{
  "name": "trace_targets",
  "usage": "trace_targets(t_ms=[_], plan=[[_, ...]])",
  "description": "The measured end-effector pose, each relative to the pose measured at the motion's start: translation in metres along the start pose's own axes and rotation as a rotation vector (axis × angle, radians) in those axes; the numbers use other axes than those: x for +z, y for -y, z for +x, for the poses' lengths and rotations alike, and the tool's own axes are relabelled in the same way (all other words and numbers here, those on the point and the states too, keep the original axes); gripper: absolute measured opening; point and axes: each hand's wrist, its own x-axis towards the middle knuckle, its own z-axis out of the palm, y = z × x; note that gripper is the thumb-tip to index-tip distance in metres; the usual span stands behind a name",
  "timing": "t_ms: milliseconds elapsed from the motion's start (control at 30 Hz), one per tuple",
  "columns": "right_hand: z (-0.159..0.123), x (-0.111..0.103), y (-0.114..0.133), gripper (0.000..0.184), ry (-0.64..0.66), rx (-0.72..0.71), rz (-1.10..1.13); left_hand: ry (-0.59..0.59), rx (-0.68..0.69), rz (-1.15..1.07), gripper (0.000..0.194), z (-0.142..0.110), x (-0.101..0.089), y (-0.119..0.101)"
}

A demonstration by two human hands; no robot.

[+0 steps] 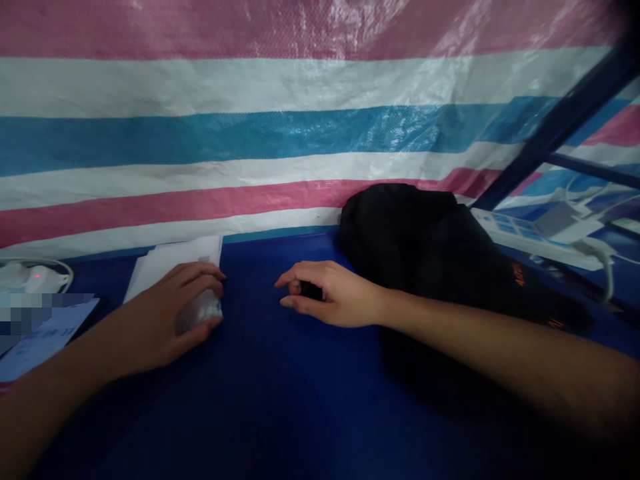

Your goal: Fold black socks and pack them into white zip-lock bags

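Note:
My left hand [183,303] rests palm down over a stack of white paper [173,257] on the dark blue tabletop [280,393]. Its fingers curve, with a gap between them and the thumb. A whitish, blurry patch shows through that gap; I cannot tell whether it is the paper or something else. To the right, my right hand [327,293] hovers over or rests on the tabletop, thumb and forefinger apart, nothing visible between them. The other fingers curl under. Beside and beneath my right forearm lies black fabric [400,233] with small orange lettering.
A striped plastic sheet [250,140] hangs behind the tabletop. On the right, a white power strip [537,237] with plugs and cables sits by a blue metal frame [565,110]. A phone-like screen [45,343] and a white device with a red light [43,275] are at left.

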Motion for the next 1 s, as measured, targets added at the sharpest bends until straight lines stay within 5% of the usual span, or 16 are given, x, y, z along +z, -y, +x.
trace_targets(t_ms=[200, 567, 1000], plan=[[0.001, 0.0, 0.0, 0.027, -0.003, -0.027, -0.002, -0.002, -0.096, -0.002, 0.049, 0.001, 0.0, 0.012], [0.0, 0.0, -0.002, 0.026, 0.004, -0.024, 0.006, -0.22, -0.385, 0.039, 0.049, 0.003, 0.005, 0.011], [0.0, 0.0, -0.002, 0.027, 0.007, -0.032, 0.001, -0.195, -0.548, -0.141, 0.071, 0.004, 0.006, 0.024]])
